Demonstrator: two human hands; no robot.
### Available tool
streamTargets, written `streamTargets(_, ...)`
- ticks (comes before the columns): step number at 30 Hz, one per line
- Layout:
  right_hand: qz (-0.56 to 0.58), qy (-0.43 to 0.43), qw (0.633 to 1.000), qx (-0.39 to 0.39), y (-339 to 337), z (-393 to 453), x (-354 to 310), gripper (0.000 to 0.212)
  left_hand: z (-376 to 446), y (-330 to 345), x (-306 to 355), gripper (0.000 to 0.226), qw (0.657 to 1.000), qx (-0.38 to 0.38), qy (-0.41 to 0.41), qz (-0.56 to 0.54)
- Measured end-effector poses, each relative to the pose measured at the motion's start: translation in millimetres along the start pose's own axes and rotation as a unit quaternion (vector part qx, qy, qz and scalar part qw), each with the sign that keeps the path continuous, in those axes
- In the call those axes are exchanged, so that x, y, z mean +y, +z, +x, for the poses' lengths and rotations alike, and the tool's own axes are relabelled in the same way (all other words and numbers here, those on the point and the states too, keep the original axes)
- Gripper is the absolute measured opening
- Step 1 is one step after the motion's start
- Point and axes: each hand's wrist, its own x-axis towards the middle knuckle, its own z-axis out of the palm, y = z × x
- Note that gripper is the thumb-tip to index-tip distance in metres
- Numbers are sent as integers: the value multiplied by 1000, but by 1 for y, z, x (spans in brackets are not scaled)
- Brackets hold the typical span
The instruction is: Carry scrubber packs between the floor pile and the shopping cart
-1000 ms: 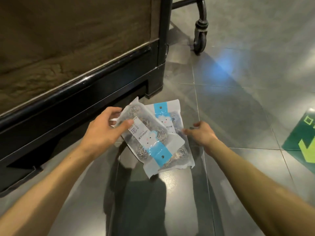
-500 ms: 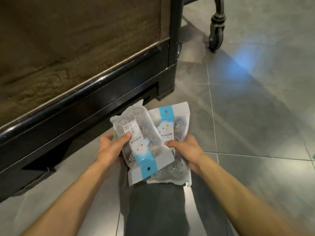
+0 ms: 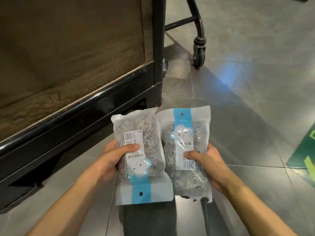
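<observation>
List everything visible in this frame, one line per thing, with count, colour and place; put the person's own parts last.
Left pack of steel scourers: 1, clear with blue stripe, hang hole nearest the camera.
Right pack of steel scourers: 1, same colours, hang hole at far end.
Display unit: 1, brown panel, black frame, left.
Castor wheel: 1, black, top centre.
Floor tiles: grey.
Floor marking: 1, green, right edge.
Left hand: grips left pack.
Right hand: grips right pack.
</observation>
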Motion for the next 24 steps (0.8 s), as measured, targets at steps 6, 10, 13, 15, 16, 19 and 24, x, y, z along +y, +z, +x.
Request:
streamTargets(6, -9, -22, 999, 49, -26, -95, -100, 40, -106, 30, 94, 66, 998, -35, 33, 41)
streamTargets(10, -7, -25, 998, 63, -26, -194, -212, 46, -221, 57, 201, 71, 994, -50, 70, 61)
streamTargets(13, -26, -45, 997, 48, -17, -279, -334, 48, -322, 84, 308, 58, 991, -41, 105, 71)
streamTargets(15, -44, -70, 996, 34, -5, -336, -426, 50, -392, 102, 378, 53, 987, -38, 140, 62)
streamTargets(16, -44, -89, 995, 31, 0, -361, -472, 53, -422, 111, 412, 54, 984, -34, 165, 61)
streamTargets(19, -53, -153, 987, -1, 23, -445, -590, 60, -516, 131, 504, 54, 968, -26, 240, 76)
streamTargets(24, -2, -242, 969, -43, 70, -569, -710, 42, -664, 132, 616, 44, 943, 4, 328, 56)
